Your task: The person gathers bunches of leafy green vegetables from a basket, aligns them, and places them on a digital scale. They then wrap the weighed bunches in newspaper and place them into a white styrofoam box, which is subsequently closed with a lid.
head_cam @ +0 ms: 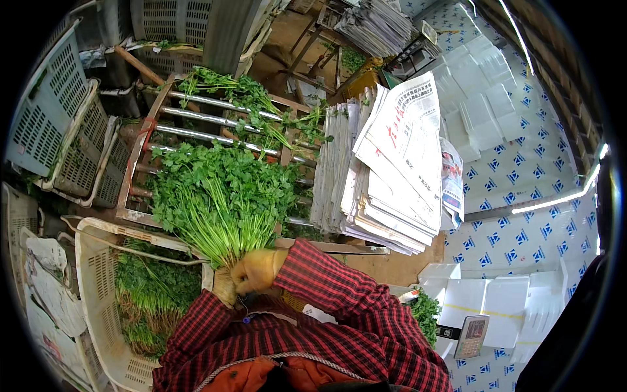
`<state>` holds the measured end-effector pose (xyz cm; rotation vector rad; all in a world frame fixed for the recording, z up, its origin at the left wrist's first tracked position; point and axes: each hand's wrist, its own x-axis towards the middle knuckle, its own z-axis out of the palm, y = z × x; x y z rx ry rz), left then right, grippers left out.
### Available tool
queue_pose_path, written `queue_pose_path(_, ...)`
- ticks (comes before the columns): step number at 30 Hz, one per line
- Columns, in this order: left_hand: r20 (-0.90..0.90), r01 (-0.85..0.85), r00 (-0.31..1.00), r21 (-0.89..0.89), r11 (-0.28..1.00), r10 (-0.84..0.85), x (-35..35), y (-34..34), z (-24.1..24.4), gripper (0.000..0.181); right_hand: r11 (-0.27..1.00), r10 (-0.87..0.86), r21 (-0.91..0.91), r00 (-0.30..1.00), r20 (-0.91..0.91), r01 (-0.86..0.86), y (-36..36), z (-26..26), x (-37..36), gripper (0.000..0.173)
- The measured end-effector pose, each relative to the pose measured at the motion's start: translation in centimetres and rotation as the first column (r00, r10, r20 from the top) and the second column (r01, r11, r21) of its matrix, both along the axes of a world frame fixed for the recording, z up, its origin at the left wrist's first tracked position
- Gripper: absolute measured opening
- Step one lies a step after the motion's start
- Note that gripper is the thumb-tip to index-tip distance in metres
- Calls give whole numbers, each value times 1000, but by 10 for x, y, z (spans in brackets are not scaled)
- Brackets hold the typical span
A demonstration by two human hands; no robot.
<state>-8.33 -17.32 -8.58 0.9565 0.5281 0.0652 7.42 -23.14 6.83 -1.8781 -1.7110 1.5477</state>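
A large bunch of leafy greens (230, 196), probably Chinese celery or a similar herb, lies with its leaves spread over a rack of metal bars (196, 129). Its thin stems converge on the root end just in front of my body. There, my left hand (225, 288), in a pale glove, is closed round the base of the bunch. My right hand (255, 272), in a yellowish glove, lies against the same base from the right, fingers curled. Whether its fingers pinch stems or something thin is hidden.
A thick stack of newspapers (392, 181) sits on the rack's right side. Loose sprigs (235, 93) lie on its far bars. A plastic crate (95, 274) of rooted greens (152, 294) stands at my left. White foam boxes (499, 299) and a keypad display (471, 336) are at right.
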Motion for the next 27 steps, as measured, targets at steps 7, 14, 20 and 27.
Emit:
queue_pose_path(7, 161, -18, 986, 378, 926, -46, -12, 19, 37, 31, 947, -310, 30, 935, -175, 319, 12, 21, -8, 19)
queue_pose_path(14, -68, -316, 941, -531, 786, 332, 12, -18, 31, 20, 891, -356, 274, 931, -77, 363, 10, 22, -18, 28)
queue_pose_path(20, 198, -120, 953, -446, 887, 228, 8, -20, -17, 29, 790, -171, 613, 955, 243, -14, 23, -19, -29, 23)
queue_pose_path(27, 237, 80, 957, -767, 637, 165, -3, 20, 53, 51, 870, 59, 474, 982, 177, -138, -6, -9, -15, 10)
